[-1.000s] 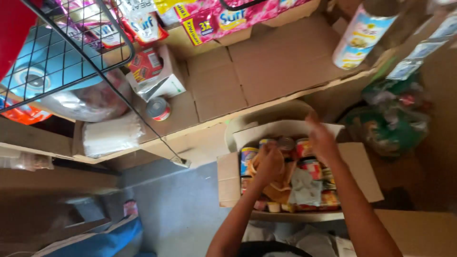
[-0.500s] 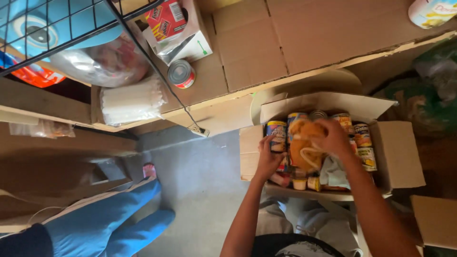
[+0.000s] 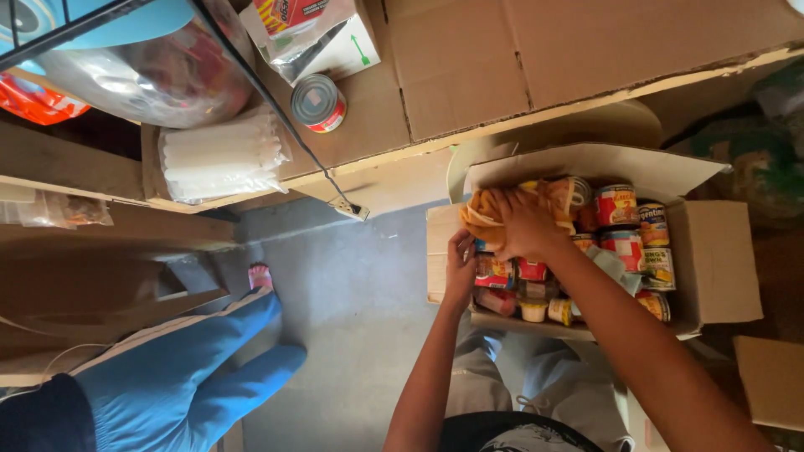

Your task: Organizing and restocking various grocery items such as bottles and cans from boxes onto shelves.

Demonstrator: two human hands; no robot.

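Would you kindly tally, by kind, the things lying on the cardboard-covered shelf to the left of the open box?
Tin can: 1
Bag of white candles: 1
White carton with a clear-wrapped packet: 1
Clear plastic bag: 1
Total: 4

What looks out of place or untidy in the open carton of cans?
A crumpled orange-yellow bag lies on the upright cans in the cardboard box. The right hand grips it and the left hand rests at the box edge. Nothing looks spilled.
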